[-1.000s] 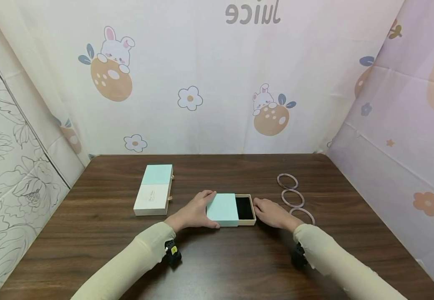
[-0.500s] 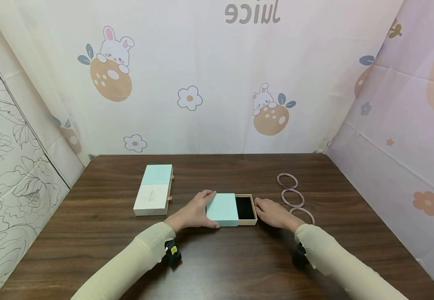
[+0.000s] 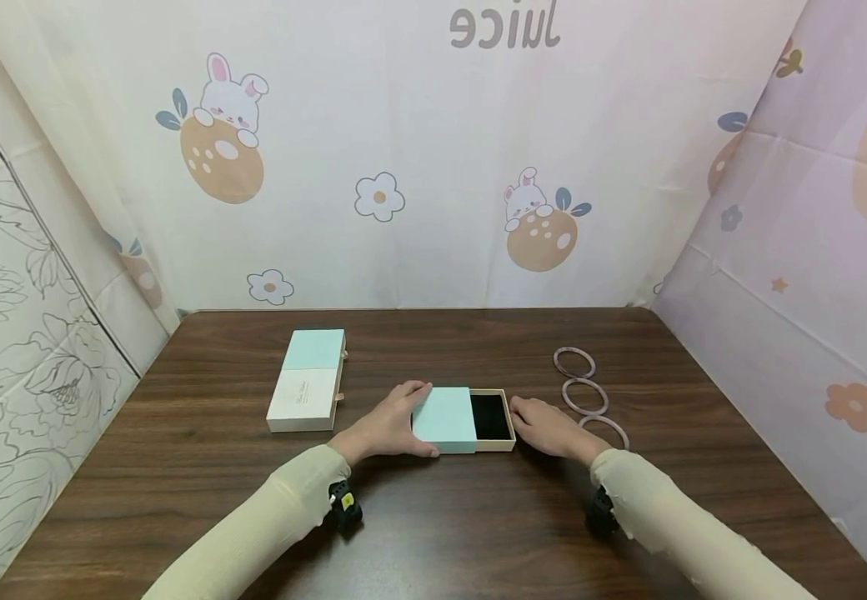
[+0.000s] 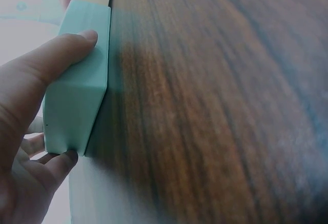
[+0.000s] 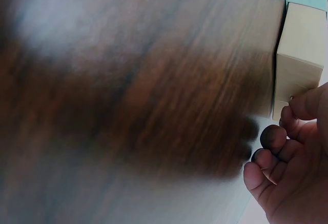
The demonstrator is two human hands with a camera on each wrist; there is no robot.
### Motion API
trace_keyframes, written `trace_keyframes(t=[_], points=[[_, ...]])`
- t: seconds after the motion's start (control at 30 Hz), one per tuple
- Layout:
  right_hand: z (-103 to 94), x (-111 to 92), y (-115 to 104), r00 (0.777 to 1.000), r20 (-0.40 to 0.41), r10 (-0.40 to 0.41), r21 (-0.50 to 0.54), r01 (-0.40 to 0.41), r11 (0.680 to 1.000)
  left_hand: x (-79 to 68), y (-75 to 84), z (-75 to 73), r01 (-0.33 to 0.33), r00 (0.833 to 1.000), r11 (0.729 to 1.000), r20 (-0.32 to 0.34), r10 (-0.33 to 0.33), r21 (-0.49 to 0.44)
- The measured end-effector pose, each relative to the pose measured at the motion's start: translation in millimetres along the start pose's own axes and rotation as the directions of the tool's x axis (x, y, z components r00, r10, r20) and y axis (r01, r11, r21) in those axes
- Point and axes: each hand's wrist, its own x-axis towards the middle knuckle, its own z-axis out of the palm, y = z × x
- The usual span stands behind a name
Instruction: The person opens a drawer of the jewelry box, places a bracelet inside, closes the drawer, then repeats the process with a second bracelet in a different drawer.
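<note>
A mint drawer-style gift box (image 3: pixel 444 417) lies on the wooden table (image 3: pixel 471 533). Its cream drawer (image 3: pixel 495 446) sticks out partway to the right, showing a black lining (image 3: pixel 489 417). My left hand (image 3: pixel 387 425) grips the mint sleeve from the left, thumb along the near side and fingers at the far side and end. At the drawer's right end, my right hand (image 3: pixel 548 427) pinches with thumb and index finger, while its other fingers are curled. The pinched bit is hidden under the fingertips. Three pale purple rings (image 3: pixel 585 395) lie just beyond my right hand.
Back left on the table sit two more boxes side by side, a mint box (image 3: pixel 315 348) and a white box (image 3: pixel 302 398), with small tabs on their right sides. A printed curtain (image 3: pixel 433 125) hangs behind the table and along the right.
My right hand has shifted slightly right, and the drawer has slid a little further out of the sleeve. My left hand and the sleeve have stayed in place.
</note>
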Motion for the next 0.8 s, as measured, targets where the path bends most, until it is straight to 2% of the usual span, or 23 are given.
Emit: trace_keyframes(t=[0.23, 0.8], points=[[-0.2, -1.3, 0.9, 1.000, -0.006, -0.019, 0.001, 0.019, 1.000, -0.4, 0.5, -0.1, 0.002, 1.000, 1.000, 0.001, -0.002, -0.005], [-1.0, -1.1, 6.2, 1.000, 0.011, 0.005, 0.003, -0.005, 1.000, -0.6, 0.7, -1.5, -0.004, 1.000, 1.000, -0.002, 0.004, -0.009]])
